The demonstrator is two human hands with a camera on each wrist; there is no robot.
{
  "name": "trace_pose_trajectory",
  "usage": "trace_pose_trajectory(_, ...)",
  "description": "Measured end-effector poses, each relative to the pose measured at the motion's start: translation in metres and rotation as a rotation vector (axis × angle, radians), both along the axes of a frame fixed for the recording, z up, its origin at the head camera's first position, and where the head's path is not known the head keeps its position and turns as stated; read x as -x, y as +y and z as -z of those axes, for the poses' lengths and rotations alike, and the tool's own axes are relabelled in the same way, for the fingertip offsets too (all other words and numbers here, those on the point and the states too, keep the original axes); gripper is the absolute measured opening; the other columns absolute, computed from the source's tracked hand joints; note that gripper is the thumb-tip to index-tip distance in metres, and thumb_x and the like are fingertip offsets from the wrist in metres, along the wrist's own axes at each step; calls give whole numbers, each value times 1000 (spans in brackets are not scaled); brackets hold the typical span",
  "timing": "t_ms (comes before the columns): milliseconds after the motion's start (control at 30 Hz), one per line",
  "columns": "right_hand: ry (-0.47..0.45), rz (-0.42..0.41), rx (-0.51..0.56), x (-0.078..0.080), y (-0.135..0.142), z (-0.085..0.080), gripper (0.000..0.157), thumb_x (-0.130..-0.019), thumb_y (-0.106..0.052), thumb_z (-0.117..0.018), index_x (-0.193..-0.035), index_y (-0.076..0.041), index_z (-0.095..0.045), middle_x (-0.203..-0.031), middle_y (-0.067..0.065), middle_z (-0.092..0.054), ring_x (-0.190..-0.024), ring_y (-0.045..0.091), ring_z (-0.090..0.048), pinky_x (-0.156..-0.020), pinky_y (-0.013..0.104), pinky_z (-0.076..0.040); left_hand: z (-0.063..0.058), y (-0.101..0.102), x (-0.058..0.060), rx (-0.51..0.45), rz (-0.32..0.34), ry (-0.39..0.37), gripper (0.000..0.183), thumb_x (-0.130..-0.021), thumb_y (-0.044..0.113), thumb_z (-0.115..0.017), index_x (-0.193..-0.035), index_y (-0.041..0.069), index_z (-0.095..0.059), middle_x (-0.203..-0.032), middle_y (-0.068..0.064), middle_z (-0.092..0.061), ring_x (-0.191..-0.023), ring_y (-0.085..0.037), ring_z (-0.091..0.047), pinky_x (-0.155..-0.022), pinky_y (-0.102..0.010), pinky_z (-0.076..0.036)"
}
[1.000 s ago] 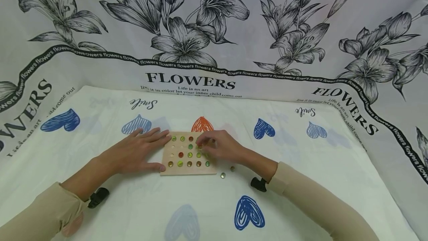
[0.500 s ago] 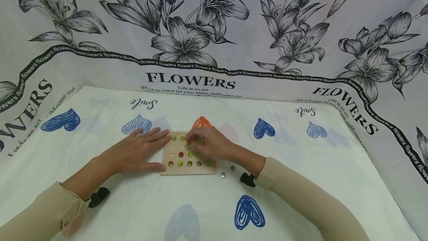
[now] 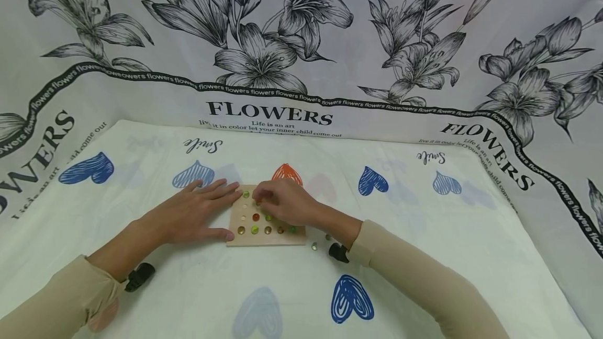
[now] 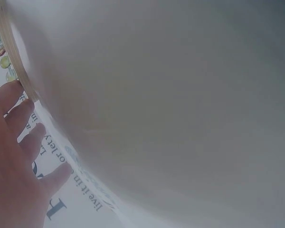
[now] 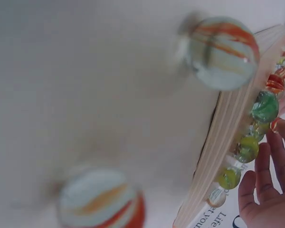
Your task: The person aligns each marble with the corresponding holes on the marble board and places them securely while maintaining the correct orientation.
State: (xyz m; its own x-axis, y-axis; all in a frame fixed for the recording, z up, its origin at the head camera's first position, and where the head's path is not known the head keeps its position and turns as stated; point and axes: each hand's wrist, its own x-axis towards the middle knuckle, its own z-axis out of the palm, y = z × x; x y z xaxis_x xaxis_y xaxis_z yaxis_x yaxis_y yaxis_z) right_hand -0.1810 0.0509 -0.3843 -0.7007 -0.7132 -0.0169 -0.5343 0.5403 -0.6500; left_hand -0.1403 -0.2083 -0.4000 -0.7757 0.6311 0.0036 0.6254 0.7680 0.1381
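Observation:
A light wooden board (image 3: 266,241) with rows of glass marbles lies on the cloth. My left hand (image 3: 202,211) rests at its left edge, fingers spread, with the thumb by the near left corner. My right hand (image 3: 292,203) is over the board's upper middle and covers much of its right side. Its thumb and fingertips pinch a red-streaked marble (image 5: 274,125), mostly hidden by the fingers. A dark red marble (image 3: 256,217) and a yellow-green marble (image 3: 246,194) sit in the board. Green marbles (image 5: 265,107) line the edge in the right wrist view.
Two loose clear marbles with orange streaks, one nearer (image 5: 102,199) and one by the board (image 5: 223,53), lie on the white cloth (image 3: 188,297) right of the board. A flower-print curtain (image 3: 400,77) rises behind. Black wrist cameras (image 3: 140,277) hang below both cuffs.
My right hand has moved left across the board, from its upper right toward the upper middle. Its sleeve has followed. My left hand has stayed on the left edge.

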Motion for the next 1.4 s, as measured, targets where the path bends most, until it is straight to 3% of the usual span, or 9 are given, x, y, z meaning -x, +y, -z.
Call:
trace_pose_trajectory(367, -2, 7, -50, -1, -7, 0, 21, -95, -11, -68, -116, -12, -70, -100, -11, -69, -89, 2, -59, -85, 15, -49, 1, 0, 0, 4, 9, 12, 93, -85, 80, -47, -153, 17, -43, -157, -3, -39, -143, -34, -37, -108, -68, -31)
trace_pose_trajectory(867, 17, 12, -35, -1, -6, 2, 20, -96, -11, -66, -116, -12, -70, -104, -8, -69, -92, 1, -59, -86, 15, -49, 1, 0, 1, -3, 10, 8, 92, -85, 80, -47, -153, 18, -42, -158, -3, -39, -143, -34, -37, -109, -68, -29)
trace_pose_trajectory(1233, 23, 32, 54, -2, 26, -8, 19, -95, -10, -66, -113, -10, -71, -105, -2, -71, -94, 6, -61, -86, 26, -53, 0, 1, 0, 4, 0, 1, 93, -84, 81, -48, -153, 19, -41, -158, -3, -38, -144, -34, -36, -109, -68, -29)
trace_pose_trajectory(1400, 29, 20, 76, -6, 51, -4, 21, -92, -7, -68, -112, -8, -71, -105, -1, -72, -94, 7, -62, -88, 27, -53, -1, 1, 0, 11, -6, 3, 93, -84, 81, -48, -153, 19, -41, -158, -2, -38, -144, -34, -36, -109, -67, -29)
